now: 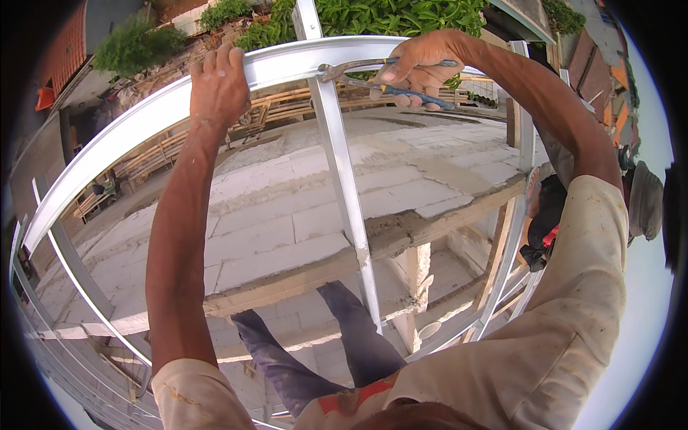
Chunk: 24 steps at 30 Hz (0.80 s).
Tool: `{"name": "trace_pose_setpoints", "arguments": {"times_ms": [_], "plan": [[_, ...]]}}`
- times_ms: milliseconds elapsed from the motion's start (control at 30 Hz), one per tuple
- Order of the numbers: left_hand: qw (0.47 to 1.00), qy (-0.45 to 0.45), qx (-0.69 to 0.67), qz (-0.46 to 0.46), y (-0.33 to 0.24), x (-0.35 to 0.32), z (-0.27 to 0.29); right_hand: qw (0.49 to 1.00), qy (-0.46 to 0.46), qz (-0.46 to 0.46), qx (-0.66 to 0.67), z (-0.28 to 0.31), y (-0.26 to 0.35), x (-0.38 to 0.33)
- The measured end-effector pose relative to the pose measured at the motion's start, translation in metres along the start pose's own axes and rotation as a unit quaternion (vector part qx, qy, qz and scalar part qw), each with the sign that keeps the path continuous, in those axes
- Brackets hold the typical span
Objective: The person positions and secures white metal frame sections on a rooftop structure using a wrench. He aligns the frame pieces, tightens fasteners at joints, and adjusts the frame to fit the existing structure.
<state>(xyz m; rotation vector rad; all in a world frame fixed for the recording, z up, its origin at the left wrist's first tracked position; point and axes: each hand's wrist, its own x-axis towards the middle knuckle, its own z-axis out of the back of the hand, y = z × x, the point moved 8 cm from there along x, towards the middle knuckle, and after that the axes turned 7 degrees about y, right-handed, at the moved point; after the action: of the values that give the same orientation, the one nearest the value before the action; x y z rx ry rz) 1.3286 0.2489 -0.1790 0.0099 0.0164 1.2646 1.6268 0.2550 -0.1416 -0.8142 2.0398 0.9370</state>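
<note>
Up high on the left, my left hand (219,84) is closed over the edge of a long silvery metal channel (283,61) that curves across the view. My right hand (421,72) holds a pair of pincers (347,69) with blue grips, its handles spread apart. The thumb lies over the upper handle, and the fingers are round the lower one. The pincers' jaws are at the joint between the channel and an upright metal stud (337,143). Whether they bite on anything there is too small to tell.
Below runs a pale block wall (272,193) with a rough mortar edge. More metal studs (79,276) stand at left and right. Another person, partly hidden, is in dark clothing (548,215) beyond my right arm. Bamboo poles (287,100) and green plants (380,18) lie far below.
</note>
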Motion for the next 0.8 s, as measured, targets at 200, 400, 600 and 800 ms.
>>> {"name": "trace_pose_setpoints", "arguments": {"times_ms": [200, 400, 600, 800], "plan": [[1.0, -0.026, 0.003, 0.003, 0.009, -0.004, -0.004, 0.999, 0.036, -0.008, 0.028, -0.024, -0.003, 0.016], [1.0, -0.014, -0.014, 0.003, 0.01, -0.007, -0.01, 0.997, -0.031, 0.004, 0.076, -0.048, -0.013, 0.025], [1.0, -0.001, 0.005, 0.007, 0.017, -0.008, -0.016, 0.994, -0.078, -0.01, 0.079, -0.049, -0.021, 0.048], [1.0, 0.004, 0.005, 0.003, 0.019, -0.012, -0.016, 0.97, -0.239, 0.006, -0.047, -0.054, -0.052, 0.08]]}}
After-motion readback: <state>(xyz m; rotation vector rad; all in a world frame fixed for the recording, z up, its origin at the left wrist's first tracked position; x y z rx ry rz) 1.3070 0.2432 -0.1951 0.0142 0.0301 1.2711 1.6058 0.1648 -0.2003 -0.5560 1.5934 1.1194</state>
